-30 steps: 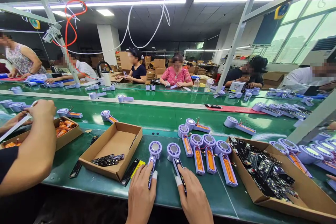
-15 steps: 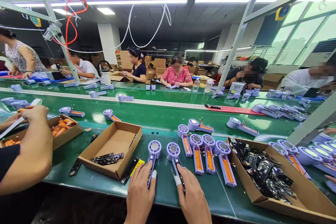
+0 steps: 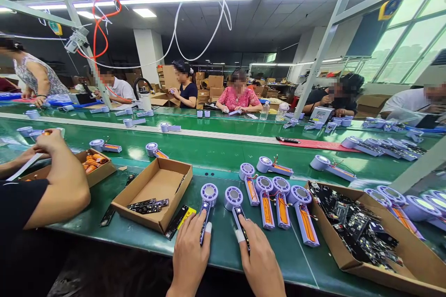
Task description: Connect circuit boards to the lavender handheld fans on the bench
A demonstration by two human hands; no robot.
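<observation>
Two purple fan units lie side by side on the green bench, round heads pointing away from me. My left hand (image 3: 191,248) is closed around the handle of the left fan (image 3: 209,194), where a dark circuit board shows. The right fan (image 3: 233,197) has a similar board in its handle, with my right hand (image 3: 259,250) gripping it. White covers wrap both thumb tips. Several purple fans with orange batteries (image 3: 266,211) lie just right of my hands. A black and yellow item (image 3: 181,222) rests left of my left hand.
A cardboard tray (image 3: 139,216) with a few boards stands at left; another tray (image 3: 334,246), full of boards, at right. At far left a co-worker's arm (image 3: 64,185) reaches over a box of orange batteries (image 3: 99,174). Other people sit across the green line (image 3: 216,148).
The view has shifted slightly, so the bench items appear a little further right. The co-worker's hands at the left have moved with a white strip. My hands keep their hold on both fans.
</observation>
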